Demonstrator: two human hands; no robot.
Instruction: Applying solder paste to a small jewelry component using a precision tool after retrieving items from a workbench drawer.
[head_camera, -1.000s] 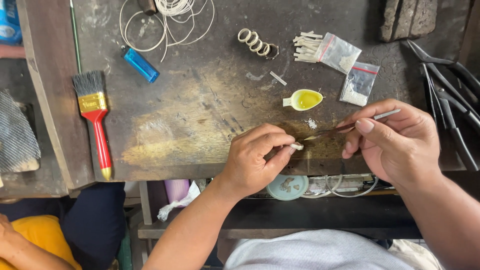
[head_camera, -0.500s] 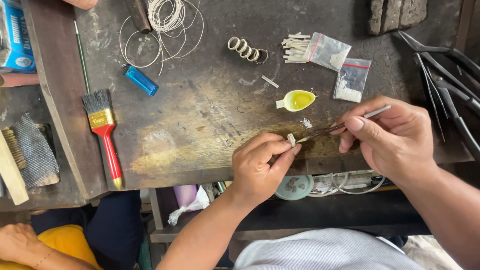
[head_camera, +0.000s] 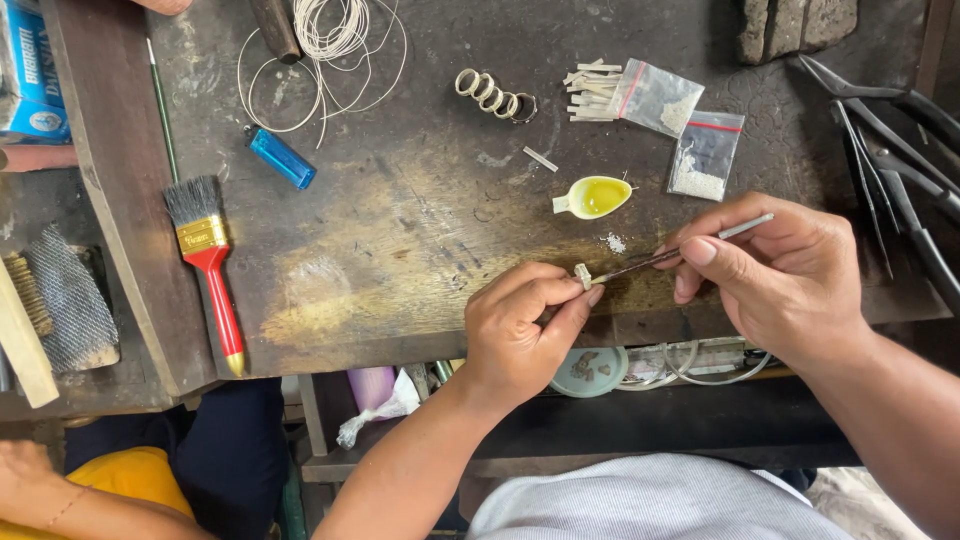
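Observation:
My left hand (head_camera: 520, 325) pinches a small pale metal piece (head_camera: 582, 275) between thumb and forefinger, just above the front edge of the worn workbench (head_camera: 400, 230). My right hand (head_camera: 785, 275) holds a thin brush (head_camera: 680, 252) like a pen, with its tip touching that piece. A small spoon-shaped dish of yellow liquid (head_camera: 597, 196) lies just beyond the hands, with a little heap of white grains (head_camera: 613, 243) beside it.
Several metal rings (head_camera: 495, 96), cut strips (head_camera: 592, 90) and two small plastic bags (head_camera: 690, 125) lie at the back. Wire coils (head_camera: 330, 50), a blue lighter (head_camera: 282, 158) and a red-handled paintbrush (head_camera: 210, 265) are left. Black pliers (head_camera: 900, 150) lie right. Another person's arm (head_camera: 40, 490) shows at lower left.
The view has shifted slightly. My left hand has turned the small piece up into sight between its fingertips, and the thin brush tip now rests on it.

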